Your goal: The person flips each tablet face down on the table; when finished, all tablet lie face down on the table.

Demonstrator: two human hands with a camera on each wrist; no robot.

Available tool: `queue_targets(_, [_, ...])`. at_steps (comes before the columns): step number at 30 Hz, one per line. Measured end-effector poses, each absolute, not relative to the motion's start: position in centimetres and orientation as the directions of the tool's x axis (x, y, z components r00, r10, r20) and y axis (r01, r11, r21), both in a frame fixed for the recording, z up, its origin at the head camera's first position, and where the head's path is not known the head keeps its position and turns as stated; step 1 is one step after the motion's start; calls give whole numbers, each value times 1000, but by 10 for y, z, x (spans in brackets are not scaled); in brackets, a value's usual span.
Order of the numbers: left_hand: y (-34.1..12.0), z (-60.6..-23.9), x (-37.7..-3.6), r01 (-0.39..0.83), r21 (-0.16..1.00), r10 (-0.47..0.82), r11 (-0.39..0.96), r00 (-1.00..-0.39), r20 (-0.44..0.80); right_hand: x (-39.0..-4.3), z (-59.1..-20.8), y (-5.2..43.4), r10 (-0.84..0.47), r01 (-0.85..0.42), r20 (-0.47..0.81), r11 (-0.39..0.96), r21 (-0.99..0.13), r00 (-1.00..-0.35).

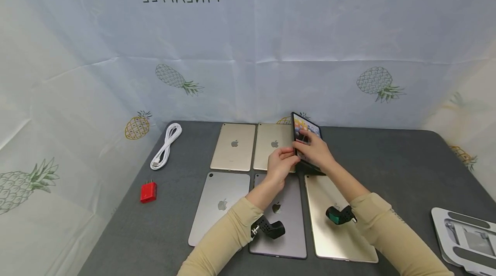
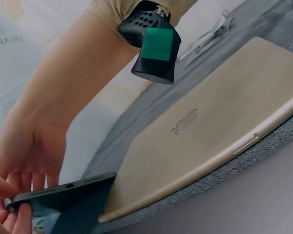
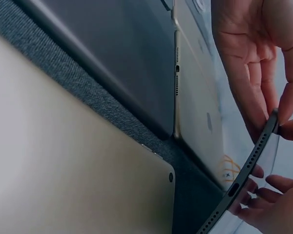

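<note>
A tablet (image 1: 314, 129) with its screen lit stands tilted near the back of the table. My left hand (image 1: 280, 166) pinches its lower left corner between thumb and fingers. The right hand (image 1: 317, 150) reaches across the screen, fingers spread and fingertips at the glass, its thumb close to that same corner. In the right wrist view the tablet's port edge (image 3: 234, 189) faces the camera, and fingers are mirrored in the screen. Beneath my forearms lie a purple-grey tablet (image 1: 286, 224) and a gold tablet (image 1: 325, 215), backs up.
Two more gold tablets, one at left (image 1: 226, 155) and one beside it (image 1: 267, 136), lie in the back row. A silver tablet (image 1: 209, 207) is front left. Farther left are a white cable (image 1: 166, 147) and red charger (image 1: 149, 192). A folded stand (image 1: 461, 233) sits right.
</note>
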State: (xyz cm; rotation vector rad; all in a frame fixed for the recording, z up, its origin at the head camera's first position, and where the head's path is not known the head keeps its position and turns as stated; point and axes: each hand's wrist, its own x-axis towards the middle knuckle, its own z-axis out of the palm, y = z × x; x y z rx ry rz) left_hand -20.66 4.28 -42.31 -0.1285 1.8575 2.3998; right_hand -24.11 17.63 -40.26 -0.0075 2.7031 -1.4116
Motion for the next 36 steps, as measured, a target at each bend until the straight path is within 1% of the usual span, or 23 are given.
queue_targets(3, [44, -419, -206, -71, 978, 10, -194, -997, -70, -240, -400, 176, -18, 65, -84, 485, -872, -996])
queue_targets(5, [45, -417, -206, -23, 987, 0, -162, -1000, -23, -239, -399, 176, -7, 76, -86, 404, -911, -996])
queue_targets(10, [47, -411, -204, 50, 989, 2, -138, -999, 50, -238, -396, 174, 34, 98, -93, 205, -974, -995])
queue_targets(15, [49, -406, -204, 78, 988, 25, -133, -996, 82, -239, -394, 174, 82, 118, -113, 62, -991, -990])
queue_targets(20, [51, -402, -205, 127, 989, 51, -73, -990, 131, -240, -392, 174, 75, 111, -124, -159, -981, -989])
queue_targets(22, [51, -401, -205, 137, 989, 62, -55, -988, 140, -240, -391, 174, 72, 104, -123, -225, -969, -990])
queue_targets(27, [53, -400, -205, 129, 991, 87, -31, -988, 132, -240, -390, 177, 86, 100, -125, -255, -962, -988])
queue_targets(36, [56, -403, -202, 92, 996, 113, -20, -989, 94, -236, -391, 184, 39, 110, -120, -206, -972, -992])
